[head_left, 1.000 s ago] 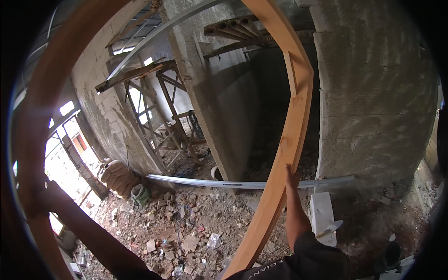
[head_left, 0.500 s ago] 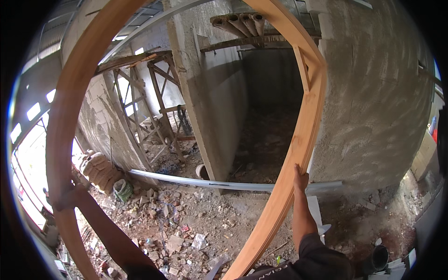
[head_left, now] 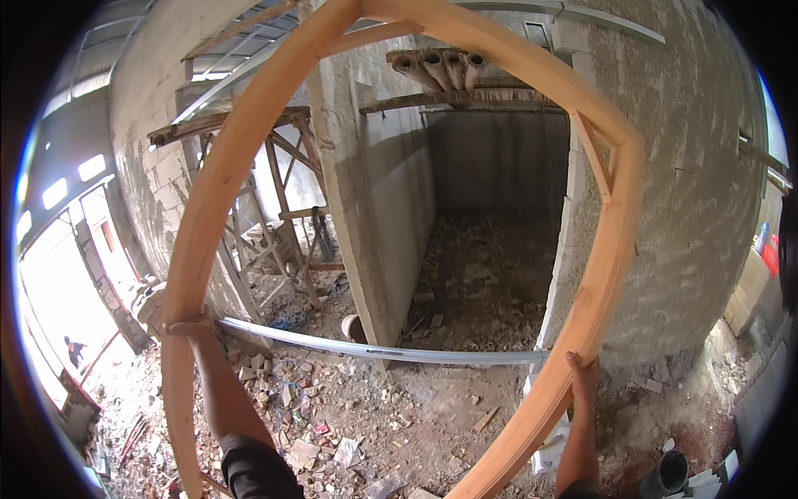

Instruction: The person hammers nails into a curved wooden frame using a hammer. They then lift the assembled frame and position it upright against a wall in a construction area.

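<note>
A large wooden door frame (head_left: 237,154) stands in front of me, spanning most of the view. Small diagonal corner braces (head_left: 592,154) sit inside its upper corners. My left hand (head_left: 189,326) is closed around the left upright, at about mid-height. On the opposite upright, my right hand (head_left: 583,376) grips the inner edge, its thumb over the near face. The frame's lower end runs out of view at the bottom.
A long silvery metal bar (head_left: 374,351) lies across in front of a rough wall opening. Rubble (head_left: 399,416) covers the floor. Wooden scaffolding (head_left: 278,166) stands left, a plastered wall (head_left: 698,233) right. Thick tubes (head_left: 432,71) rest above the opening; a black bucket (head_left: 665,476) sits lower right.
The door frame has shifted to the right, and its top left corner has come into view. My left hand moved right and slightly up with it; my right hand moved right and down.
</note>
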Demonstrator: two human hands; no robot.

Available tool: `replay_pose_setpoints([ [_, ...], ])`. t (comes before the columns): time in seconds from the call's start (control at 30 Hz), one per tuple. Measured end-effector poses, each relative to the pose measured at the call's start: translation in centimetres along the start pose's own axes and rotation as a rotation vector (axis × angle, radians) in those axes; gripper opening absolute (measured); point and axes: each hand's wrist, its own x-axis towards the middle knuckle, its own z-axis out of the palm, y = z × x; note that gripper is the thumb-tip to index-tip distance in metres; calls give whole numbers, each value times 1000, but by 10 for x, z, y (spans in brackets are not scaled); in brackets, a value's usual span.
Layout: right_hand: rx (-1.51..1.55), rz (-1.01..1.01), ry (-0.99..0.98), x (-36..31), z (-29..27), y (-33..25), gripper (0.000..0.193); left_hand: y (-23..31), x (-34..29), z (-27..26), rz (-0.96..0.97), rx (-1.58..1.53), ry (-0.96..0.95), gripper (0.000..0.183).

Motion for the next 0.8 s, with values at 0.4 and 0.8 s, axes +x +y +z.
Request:
replay_pose_setpoints([
  [0.4, 233, 41, 128, -66, -57, -41, 89, -106, 28, -76, -399, 361, -95, 88],
  [0.8, 176, -206, 149, -113, -72, -87, 80, -20, -244, -414, -652, 1528, -1257, 59],
])
